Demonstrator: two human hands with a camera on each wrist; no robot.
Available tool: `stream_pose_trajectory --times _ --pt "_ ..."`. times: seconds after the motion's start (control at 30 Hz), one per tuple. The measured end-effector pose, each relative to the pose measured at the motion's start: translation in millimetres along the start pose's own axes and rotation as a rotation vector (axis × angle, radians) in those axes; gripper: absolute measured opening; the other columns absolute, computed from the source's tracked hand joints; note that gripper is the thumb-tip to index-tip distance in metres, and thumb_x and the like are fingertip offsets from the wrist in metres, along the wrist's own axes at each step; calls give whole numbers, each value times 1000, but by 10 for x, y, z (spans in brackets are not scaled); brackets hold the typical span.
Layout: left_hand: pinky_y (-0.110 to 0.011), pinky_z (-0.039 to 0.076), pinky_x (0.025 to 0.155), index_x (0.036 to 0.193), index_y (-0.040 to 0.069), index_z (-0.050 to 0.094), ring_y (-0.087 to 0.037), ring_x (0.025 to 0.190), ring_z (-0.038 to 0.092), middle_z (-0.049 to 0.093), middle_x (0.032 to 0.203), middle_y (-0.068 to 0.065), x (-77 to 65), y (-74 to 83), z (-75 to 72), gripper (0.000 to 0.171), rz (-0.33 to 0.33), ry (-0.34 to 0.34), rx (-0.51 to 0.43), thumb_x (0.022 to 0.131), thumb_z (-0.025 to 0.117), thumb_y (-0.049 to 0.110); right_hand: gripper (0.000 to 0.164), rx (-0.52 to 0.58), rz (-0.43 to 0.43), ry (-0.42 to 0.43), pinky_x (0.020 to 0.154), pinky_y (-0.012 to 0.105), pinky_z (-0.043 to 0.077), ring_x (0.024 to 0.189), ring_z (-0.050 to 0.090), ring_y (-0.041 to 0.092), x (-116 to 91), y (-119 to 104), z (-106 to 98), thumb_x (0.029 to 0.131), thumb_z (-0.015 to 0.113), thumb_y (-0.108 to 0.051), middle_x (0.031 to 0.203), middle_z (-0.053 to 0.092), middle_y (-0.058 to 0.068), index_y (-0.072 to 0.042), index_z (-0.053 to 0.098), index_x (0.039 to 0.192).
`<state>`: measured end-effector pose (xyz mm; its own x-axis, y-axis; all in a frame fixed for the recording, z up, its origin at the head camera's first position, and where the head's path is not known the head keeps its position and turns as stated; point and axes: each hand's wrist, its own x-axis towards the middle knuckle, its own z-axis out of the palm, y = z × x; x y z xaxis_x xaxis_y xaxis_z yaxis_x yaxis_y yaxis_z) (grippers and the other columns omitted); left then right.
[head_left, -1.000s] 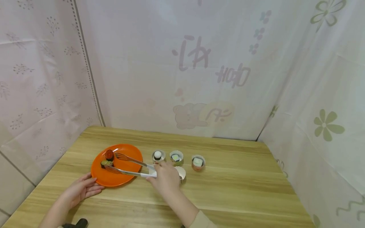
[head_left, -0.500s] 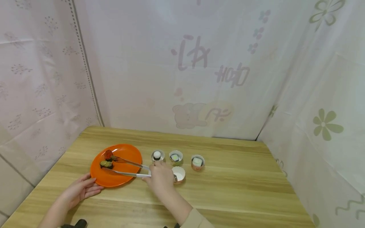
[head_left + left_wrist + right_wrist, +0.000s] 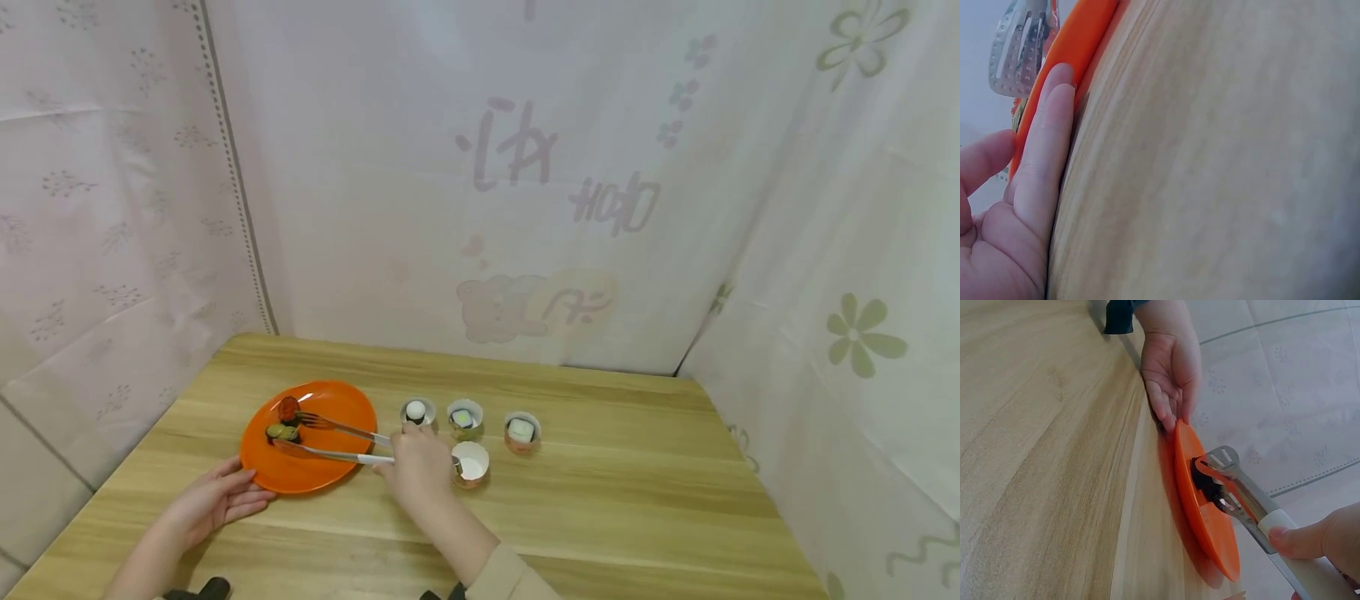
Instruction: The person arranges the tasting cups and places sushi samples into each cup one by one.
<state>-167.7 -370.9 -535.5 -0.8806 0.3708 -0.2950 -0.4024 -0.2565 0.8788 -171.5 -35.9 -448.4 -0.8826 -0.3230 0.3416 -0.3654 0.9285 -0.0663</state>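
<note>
My right hand (image 3: 422, 468) grips metal tongs (image 3: 341, 457) with white handles and slotted heads. The tong heads stand apart over the orange plate (image 3: 337, 400), one on either side of a green-topped sushi piece (image 3: 283, 432). Touching that piece from behind is a red-topped sushi piece (image 3: 288, 409). At the plate's left front edge, my left hand (image 3: 217, 500) holds the rim, thumb above and fingers along the underside. In the right wrist view the tongs (image 3: 1254, 500) partly hide the sushi on the tilted-looking plate (image 3: 1210, 531).
Right of the plate stand small cups: one with a white-ball sushi (image 3: 415, 410), one with a yellow-centred piece (image 3: 462, 418), one with a pale-topped piece (image 3: 521, 430). A nearer cup (image 3: 471, 463) shows its white inside. Patterned curtains (image 3: 480, 208) surround the wooden table (image 3: 622, 467).
The tongs have shifted slightly right and their heads stand clear of the green-topped sushi, which stays on the plate. The right hand moved a little right-to-left; the left hand stayed put.
</note>
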Motion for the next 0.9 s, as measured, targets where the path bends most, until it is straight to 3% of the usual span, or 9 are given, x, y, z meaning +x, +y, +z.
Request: stream_pose_trajectory --times 0.23,0.6,0.9 --pt "-45 48 94 145 0 -25 -29 101 65 66 106 -17 -14 18 11 73 21 -10 0 106 35 13 44 -20 -6 0 41 19 36 68 56 12 30 -46 47 68 79 -55 81 60 -7 -17 76 91" --pt "-46 49 93 146 0 -23 -30 100 65 66 105 -18 3 -20 -9 73 5 25 1 106 37 13 43 -54 11 -38 45 22 40 64 54 12 89 -149 76 68 78 -58 75 56 -7 -20 76 88" --pt "-46 48 94 146 0 -22 -30 100 65 66 105 -19 8 -21 -18 74 1 24 -13 105 38 13 44 -66 26 -58 52 25 47 70 56 13 96 -190 84 69 77 -59 77 55 -6 -20 76 90"
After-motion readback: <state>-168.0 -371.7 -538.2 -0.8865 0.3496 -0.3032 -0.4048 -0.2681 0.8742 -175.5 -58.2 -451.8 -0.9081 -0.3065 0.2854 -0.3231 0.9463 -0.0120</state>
